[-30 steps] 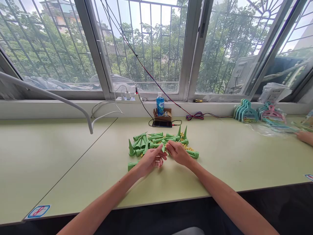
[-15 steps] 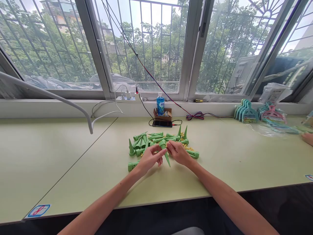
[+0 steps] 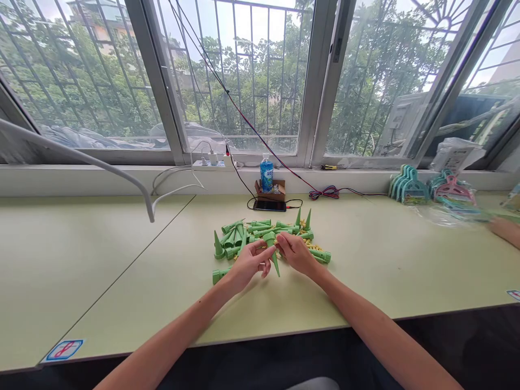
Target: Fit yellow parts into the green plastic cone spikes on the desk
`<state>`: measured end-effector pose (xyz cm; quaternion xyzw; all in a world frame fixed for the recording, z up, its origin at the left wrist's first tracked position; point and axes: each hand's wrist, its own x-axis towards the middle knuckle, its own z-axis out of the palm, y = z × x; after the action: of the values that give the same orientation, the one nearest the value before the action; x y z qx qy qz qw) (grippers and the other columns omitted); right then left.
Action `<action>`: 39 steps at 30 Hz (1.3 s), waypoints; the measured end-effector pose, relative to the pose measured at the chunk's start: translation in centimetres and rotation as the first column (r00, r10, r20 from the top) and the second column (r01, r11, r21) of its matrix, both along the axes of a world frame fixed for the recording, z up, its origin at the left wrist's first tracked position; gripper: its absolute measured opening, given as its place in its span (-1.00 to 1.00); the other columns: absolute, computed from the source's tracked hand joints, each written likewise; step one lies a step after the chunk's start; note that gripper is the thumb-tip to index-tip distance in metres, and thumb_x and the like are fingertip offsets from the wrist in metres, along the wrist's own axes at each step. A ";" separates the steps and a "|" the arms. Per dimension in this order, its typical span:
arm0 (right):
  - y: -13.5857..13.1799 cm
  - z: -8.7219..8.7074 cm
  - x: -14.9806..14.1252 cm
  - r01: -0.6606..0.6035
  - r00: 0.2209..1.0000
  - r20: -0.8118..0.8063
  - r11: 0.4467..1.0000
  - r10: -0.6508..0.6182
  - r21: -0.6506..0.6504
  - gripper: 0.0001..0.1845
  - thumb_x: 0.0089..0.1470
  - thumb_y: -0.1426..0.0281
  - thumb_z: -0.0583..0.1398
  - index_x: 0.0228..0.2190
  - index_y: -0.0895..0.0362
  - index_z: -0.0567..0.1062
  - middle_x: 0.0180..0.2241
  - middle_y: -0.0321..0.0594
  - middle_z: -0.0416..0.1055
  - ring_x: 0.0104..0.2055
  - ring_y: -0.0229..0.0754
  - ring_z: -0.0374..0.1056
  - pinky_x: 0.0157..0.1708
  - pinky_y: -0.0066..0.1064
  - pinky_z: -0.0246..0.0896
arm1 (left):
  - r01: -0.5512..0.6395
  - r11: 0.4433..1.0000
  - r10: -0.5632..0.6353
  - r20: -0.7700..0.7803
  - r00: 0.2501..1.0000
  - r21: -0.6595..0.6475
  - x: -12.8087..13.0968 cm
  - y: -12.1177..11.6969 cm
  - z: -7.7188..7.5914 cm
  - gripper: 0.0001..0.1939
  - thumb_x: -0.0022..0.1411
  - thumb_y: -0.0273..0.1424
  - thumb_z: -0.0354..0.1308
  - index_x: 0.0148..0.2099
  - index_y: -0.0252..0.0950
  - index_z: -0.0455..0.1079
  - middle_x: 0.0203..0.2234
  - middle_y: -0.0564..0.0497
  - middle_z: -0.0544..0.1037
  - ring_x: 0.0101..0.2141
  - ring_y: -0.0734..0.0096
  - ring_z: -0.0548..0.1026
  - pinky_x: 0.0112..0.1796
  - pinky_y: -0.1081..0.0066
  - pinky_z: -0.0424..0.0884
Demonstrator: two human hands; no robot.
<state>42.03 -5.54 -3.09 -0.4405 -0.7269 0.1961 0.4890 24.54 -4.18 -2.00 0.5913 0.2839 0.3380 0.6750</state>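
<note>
My left hand (image 3: 251, 264) grips a green plastic plant watering spike (image 3: 275, 264) near its wide capped end, the tip slanting down toward me. At the side of that cap, my right hand (image 3: 297, 253) is closed in a pinch on a small yellow piece, mostly hidden by the fingers. Behind both hands lies a pile of similar green spikes (image 3: 229, 238), some lying flat and a few standing tip up. Small yellow pieces (image 3: 314, 247) are scattered among them. One more spike (image 3: 218, 275) lies beside my left wrist, partly covered by it.
Behind the pile are a phone (image 3: 270, 206) with a cable and a blue bottle (image 3: 266, 174) in a small cardboard box (image 3: 278, 196). Packaged toy-like items (image 3: 410, 187) stand at the right. Another person's hand (image 3: 506, 230) is at the right edge. A white bar (image 3: 122, 170) juts in from the left.
The held spike has tilted slightly, its tip shifting a little left. Both my hands stay almost in place. The other person's hand at the right edge has moved further into view.
</note>
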 end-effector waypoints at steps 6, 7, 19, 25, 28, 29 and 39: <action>0.0 -0.1 0.0 -0.003 1.000 0.002 1.000 0.003 -0.006 -0.57 0.33 0.15 -0.07 -0.55 0.07 0.13 -0.64 -0.38 0.14 -0.59 -0.30 0.07 -0.52 -0.44 -0.02 | -0.005 1.000 0.005 -0.007 1.000 -0.017 0.1 0.0 0.0 -0.61 0.09 -0.13 0.32 -0.33 -0.29 0.25 -0.71 0.17 0.33 -0.70 0.59 0.27 -0.63 0.52 0.17; 0.0 -0.1 0.0 -0.005 1.000 0.000 1.000 0.005 -0.009 -0.57 0.33 0.16 -0.06 -0.55 0.07 0.13 -0.64 -0.38 0.14 -0.59 -0.30 0.06 -0.53 -0.44 -0.03 | -0.004 1.000 0.004 -0.005 1.000 -0.017 0.0 0.0 0.0 -0.61 0.09 -0.13 0.32 -0.33 -0.29 0.25 -0.71 0.17 0.33 -0.70 0.59 0.27 -0.63 0.52 0.17; 0.0 0.0 0.1 0.006 1.000 0.001 1.000 -0.006 -0.018 -0.54 0.32 0.11 -0.08 -0.55 0.07 0.14 -0.64 -0.35 0.18 -0.58 -0.27 0.11 -0.53 -0.43 0.02 | -0.054 0.969 0.076 -0.080 0.994 0.240 0.2 -0.6 0.4 -0.58 0.08 -0.12 0.30 -0.39 -0.25 0.16 -0.68 0.18 0.34 -0.71 0.57 0.33 -0.66 0.53 0.21; -0.1 0.0 0.0 -0.005 1.000 -0.030 0.998 0.003 -0.059 -0.51 0.31 0.06 -0.08 -0.56 0.07 0.19 -0.65 -0.32 0.21 -0.60 -0.27 0.11 -0.58 -0.43 -0.01 | -0.189 0.889 0.265 -0.130 0.956 0.418 0.3 -0.6 -0.1 -0.60 0.07 -0.10 0.29 -0.32 -0.24 0.20 -0.45 0.10 0.41 -0.67 0.56 0.38 -0.70 0.53 0.24; -0.1 0.1 0.0 -0.020 0.999 -0.048 0.997 0.016 -0.079 -0.48 0.31 0.06 -0.08 -0.58 0.08 0.20 -0.67 -0.33 0.18 -0.62 -0.28 0.10 -0.59 -0.43 -0.01 | -0.201 0.832 0.318 -0.147 0.937 0.516 0.2 -0.7 -0.2 -0.68 0.14 -0.13 0.24 -0.26 -0.24 0.28 -0.39 0.07 0.43 -0.66 0.58 0.37 -0.67 0.52 0.26; -0.1 0.1 0.0 -0.024 0.998 -0.055 0.996 0.020 -0.081 -0.48 0.31 0.06 -0.08 -0.59 0.08 0.20 -0.68 -0.34 0.17 -0.62 -0.28 0.09 -0.60 -0.43 -0.01 | -0.198 0.821 0.323 -0.149 0.935 0.535 0.1 -0.7 -0.2 -0.70 0.16 -0.14 0.22 -0.25 -0.24 0.29 -0.38 0.06 0.44 -0.66 0.58 0.37 -0.66 0.52 0.27; 0.3 -0.1 0.2 0.056 0.981 -0.181 0.995 -0.069 -0.079 -0.47 0.29 -0.01 -0.07 -0.55 0.08 0.21 -0.67 -0.36 0.13 -0.65 -0.30 0.05 -0.61 -0.42 -0.03 | -0.229 0.922 0.259 -0.058 0.964 0.312 0.5 -0.4 0.0 -0.54 0.21 0.03 0.10 -0.34 -0.31 0.33 -0.52 0.06 0.41 -0.69 0.54 0.37 -0.71 0.53 0.24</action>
<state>42.19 -5.20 -3.19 -0.4609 -0.6567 0.2472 0.5433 25.05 -4.53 -1.99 0.6634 0.3330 0.4293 0.5146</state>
